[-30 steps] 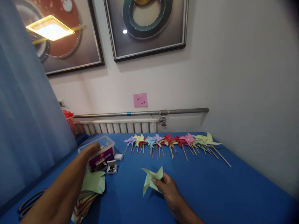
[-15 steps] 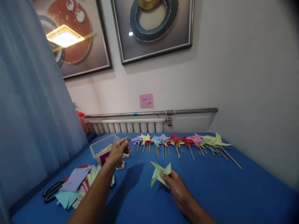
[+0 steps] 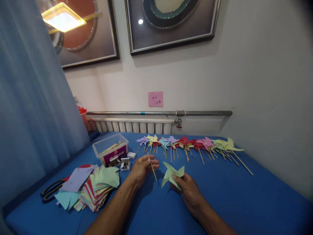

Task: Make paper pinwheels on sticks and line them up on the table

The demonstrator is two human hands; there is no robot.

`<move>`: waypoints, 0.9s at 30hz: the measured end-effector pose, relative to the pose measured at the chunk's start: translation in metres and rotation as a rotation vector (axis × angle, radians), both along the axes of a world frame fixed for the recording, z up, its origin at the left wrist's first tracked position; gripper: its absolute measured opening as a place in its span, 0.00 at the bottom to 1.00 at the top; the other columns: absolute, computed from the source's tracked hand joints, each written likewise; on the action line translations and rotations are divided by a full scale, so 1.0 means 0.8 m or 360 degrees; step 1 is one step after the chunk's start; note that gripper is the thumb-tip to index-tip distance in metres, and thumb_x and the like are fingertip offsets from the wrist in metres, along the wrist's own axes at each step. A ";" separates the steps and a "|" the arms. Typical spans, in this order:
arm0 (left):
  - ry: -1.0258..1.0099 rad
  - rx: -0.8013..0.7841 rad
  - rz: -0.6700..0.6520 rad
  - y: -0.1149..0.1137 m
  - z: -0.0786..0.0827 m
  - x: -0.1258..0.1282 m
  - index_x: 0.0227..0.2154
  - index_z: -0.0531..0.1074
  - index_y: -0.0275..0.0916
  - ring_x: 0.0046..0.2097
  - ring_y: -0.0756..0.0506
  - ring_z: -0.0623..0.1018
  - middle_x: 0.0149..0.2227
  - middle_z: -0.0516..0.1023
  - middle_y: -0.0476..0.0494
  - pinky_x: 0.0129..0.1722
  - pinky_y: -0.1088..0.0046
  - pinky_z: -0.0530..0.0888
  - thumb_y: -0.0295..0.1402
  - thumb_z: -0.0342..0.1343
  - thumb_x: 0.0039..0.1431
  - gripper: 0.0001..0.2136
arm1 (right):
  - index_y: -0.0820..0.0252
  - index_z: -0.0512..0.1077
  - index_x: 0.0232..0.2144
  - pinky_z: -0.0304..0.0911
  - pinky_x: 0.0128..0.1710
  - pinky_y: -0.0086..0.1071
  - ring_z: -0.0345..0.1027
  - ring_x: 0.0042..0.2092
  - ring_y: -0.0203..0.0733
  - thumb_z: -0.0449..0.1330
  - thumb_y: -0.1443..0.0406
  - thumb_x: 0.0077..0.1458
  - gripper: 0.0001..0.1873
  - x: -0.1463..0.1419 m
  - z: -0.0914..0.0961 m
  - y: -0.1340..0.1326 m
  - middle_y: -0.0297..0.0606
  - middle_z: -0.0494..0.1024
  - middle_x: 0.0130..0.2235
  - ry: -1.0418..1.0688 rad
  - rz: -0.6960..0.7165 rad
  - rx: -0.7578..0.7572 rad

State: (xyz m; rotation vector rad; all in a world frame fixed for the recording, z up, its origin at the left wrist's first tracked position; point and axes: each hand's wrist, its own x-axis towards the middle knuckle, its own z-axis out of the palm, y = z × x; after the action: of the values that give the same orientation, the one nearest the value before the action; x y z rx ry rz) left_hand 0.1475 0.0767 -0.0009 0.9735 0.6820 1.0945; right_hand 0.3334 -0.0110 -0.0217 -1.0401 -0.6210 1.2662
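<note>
Between the fingers of my left hand [image 3: 142, 169] is a thin wooden stick [image 3: 153, 170], tilted with its lower end toward the right. My right hand [image 3: 189, 189] pinches a pale green paper pinwheel [image 3: 171, 173] by its right side, thumb on top. The stick and the pinwheel are apart, with a small gap between them. Left of my left hand stands a clear plastic tub [image 3: 110, 148] with wooden sticks inside. Beside it sit a small open box [image 3: 125, 164] holding shiny bits too small to name, and a small white box [image 3: 131, 155].
A row of finished pinwheels [image 3: 184, 142] on sticks lies along the back of the blue-covered table [image 3: 220, 199]. Stacked coloured paper pieces [image 3: 97, 187] and scissors [image 3: 52, 189] are at the left, near a blue curtain [image 3: 41, 98]. A pipe [image 3: 205, 113] runs along the wall.
My left hand has moved from the tub toward the right and nearer, bringing a wooden stick beside the pinwheel. My right hand still holds the pinwheel. The view has tilted slightly down.
</note>
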 end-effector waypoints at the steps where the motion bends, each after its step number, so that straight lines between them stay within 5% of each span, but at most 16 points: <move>1: 0.0002 -0.0021 0.0019 0.000 -0.001 0.002 0.42 0.74 0.32 0.36 0.43 0.84 0.39 0.83 0.32 0.36 0.70 0.76 0.34 0.66 0.56 0.14 | 0.59 0.82 0.34 0.71 0.39 0.34 0.76 0.36 0.43 0.80 0.58 0.32 0.24 0.000 0.001 0.000 0.37 0.85 0.35 0.0010 -0.0008 0.0000; 11: 0.0046 -0.0167 0.0210 -0.005 0.006 0.005 0.41 0.71 0.35 0.32 0.45 0.83 0.34 0.83 0.38 0.33 0.71 0.76 0.31 0.59 0.60 0.08 | 0.58 0.82 0.32 0.72 0.40 0.35 0.77 0.37 0.44 0.81 0.59 0.31 0.23 0.002 0.004 -0.002 0.37 0.85 0.35 0.0024 -0.0017 -0.0003; 18: 0.0827 0.0253 -0.0164 -0.009 -0.017 0.017 0.38 0.71 0.36 0.16 0.52 0.64 0.18 0.73 0.53 0.19 0.76 0.57 0.37 0.58 0.55 0.11 | 0.58 0.81 0.32 0.71 0.38 0.34 0.75 0.35 0.41 0.79 0.58 0.33 0.21 -0.001 0.001 -0.001 0.36 0.84 0.34 -0.0024 0.0032 0.0000; 27: 0.1015 0.0432 -0.0457 -0.029 -0.024 0.030 0.28 0.71 0.38 0.19 0.52 0.67 0.22 0.73 0.52 0.21 0.76 0.61 0.35 0.53 0.51 0.07 | 0.58 0.79 0.32 0.70 0.37 0.34 0.78 0.36 0.45 0.78 0.57 0.35 0.21 0.001 -0.007 0.002 0.37 0.85 0.34 -0.0087 0.0033 0.0053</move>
State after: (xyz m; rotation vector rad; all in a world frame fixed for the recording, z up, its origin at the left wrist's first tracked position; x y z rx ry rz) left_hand 0.1717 0.0533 -0.0203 1.6320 0.8801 0.6208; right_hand 0.3338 -0.0095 -0.0273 -1.0463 -0.6940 1.2446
